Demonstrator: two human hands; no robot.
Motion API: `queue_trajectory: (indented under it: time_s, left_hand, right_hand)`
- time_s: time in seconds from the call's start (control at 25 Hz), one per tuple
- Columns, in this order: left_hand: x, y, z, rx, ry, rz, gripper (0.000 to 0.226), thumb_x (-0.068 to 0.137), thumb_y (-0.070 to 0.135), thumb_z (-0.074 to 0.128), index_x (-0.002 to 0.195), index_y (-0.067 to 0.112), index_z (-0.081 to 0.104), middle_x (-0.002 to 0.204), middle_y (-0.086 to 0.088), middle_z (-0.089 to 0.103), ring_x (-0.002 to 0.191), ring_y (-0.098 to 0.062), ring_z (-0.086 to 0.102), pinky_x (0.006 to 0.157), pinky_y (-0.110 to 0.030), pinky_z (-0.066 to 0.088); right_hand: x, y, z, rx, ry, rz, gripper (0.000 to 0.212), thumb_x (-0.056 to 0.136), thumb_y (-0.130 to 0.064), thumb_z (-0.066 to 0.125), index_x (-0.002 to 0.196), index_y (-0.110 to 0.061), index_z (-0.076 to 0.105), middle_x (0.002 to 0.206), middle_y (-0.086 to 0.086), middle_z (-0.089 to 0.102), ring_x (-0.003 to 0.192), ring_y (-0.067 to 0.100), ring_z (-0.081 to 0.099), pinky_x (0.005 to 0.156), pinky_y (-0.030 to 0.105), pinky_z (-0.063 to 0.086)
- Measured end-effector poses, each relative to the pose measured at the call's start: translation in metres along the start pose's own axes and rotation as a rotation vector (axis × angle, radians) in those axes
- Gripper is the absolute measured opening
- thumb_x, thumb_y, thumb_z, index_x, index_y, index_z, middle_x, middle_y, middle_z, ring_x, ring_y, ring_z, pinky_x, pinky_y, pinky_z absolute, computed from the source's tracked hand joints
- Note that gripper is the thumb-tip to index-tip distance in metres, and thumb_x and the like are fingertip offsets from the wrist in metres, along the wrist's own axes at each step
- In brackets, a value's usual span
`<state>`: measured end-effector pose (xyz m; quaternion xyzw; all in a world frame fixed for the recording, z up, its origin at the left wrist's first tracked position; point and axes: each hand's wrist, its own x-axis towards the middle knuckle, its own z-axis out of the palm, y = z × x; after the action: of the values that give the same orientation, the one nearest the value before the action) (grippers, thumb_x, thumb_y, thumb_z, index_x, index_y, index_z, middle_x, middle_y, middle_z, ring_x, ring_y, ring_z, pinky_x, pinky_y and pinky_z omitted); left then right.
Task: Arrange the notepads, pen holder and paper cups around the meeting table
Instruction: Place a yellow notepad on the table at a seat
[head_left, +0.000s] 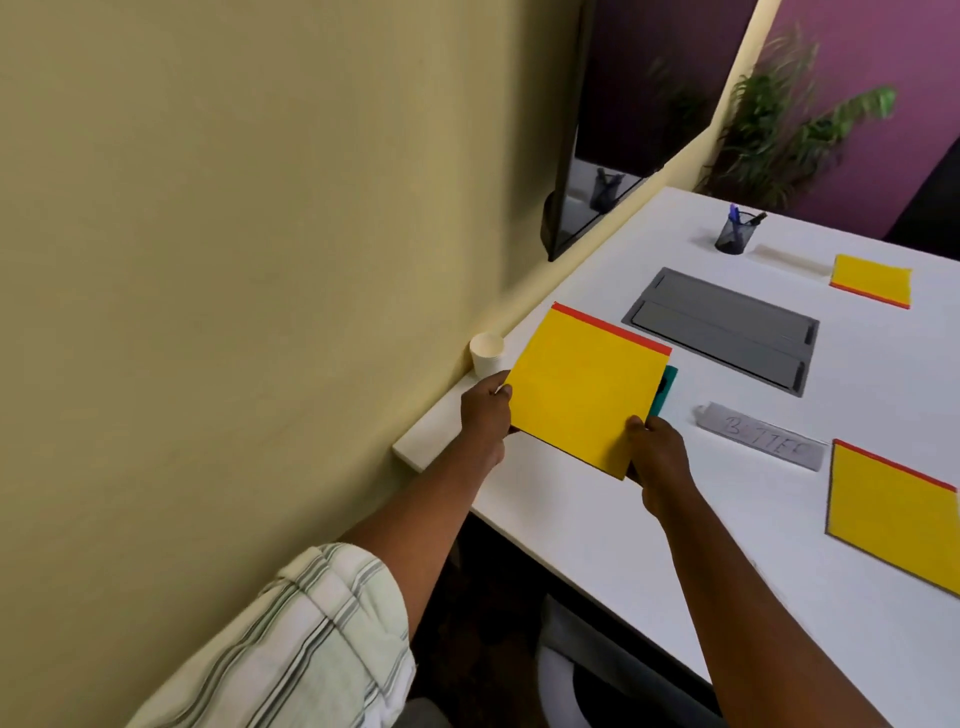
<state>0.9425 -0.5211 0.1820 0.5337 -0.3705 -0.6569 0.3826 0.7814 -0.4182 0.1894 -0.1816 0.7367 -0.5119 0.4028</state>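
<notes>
Both hands hold one yellow notepad (582, 387) with a red-orange strip along its far edge, over the near-left part of the white meeting table (597, 519). Left hand (485, 410) pinches the pad's left edge, fingers curled under, thumb on the rim. Right hand (657, 457) grips the near right corner, thumb on top, fingers below (out of sight). Whether the pad is lifted or lying flat on the table, cannot tell. A teal item (665, 389) pokes out from under its right side, mostly hidden.

White paper cup (487, 353) stands upright just left of the held pad, at the table's wall-side edge, near the left hand but apart from it. Second yellow notepad (891, 514) lies flat at the right, partly cut off by the frame. Third yellow notepad (871, 279) lies flat at the far right. Black mesh pen holder (734, 234) with pens stands at the far end, well apart from the hands.

Grey cable hatch (724, 327) sits in the tabletop centre. Grey label (763, 435) with blurred writing lies between hatch and near-right pad. Dark screen (602, 135) on the cream wall (208, 260), potted plant (779, 135) behind. Striped rolled sleeve (311, 639) on the left arm.
</notes>
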Motion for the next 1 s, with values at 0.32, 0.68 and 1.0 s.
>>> queue_trajectory:
  time_s: [0.32,0.68,1.0]
  left_hand:
    - [0.123,0.006,0.043,-0.002,-0.054,-0.07,0.032,0.098,0.007,0.043,0.123,0.016,0.061,0.11,-0.005,0.06,0.092,-0.024,0.057,0.075,-0.038,0.054]
    - [0.231,-0.014,0.063,-0.185,0.018,-0.277,0.016,0.102,0.016,0.035,0.11,0.01,0.046,0.078,-0.01,0.054,0.07,-0.021,0.053,0.07,-0.031,0.048]
    - [0.25,-0.043,0.068,-0.095,-0.018,-0.406,0.03,0.103,0.023,0.03,0.107,0.0,0.049,0.076,-0.012,0.056,0.074,-0.026,0.054,0.07,-0.027,0.05]
  right_hand:
    - [0.087,-0.006,0.026,0.08,-0.114,0.073,0.029,0.101,-0.008,0.043,0.129,-0.008,0.04,0.117,0.022,0.056,0.077,0.027,0.066,0.056,0.027,0.053]
    - [0.211,-0.011,0.086,0.184,0.124,0.076,0.039,0.099,-0.003,0.042,0.138,-0.011,0.041,0.109,0.016,0.06,0.071,0.03,0.066,0.05,0.024,0.054]
    - [0.275,-0.006,0.121,0.208,0.124,0.147,0.044,0.1,-0.002,0.04,0.141,-0.016,0.039,0.121,0.017,0.051,0.077,0.036,0.063,0.048,0.025,0.054]
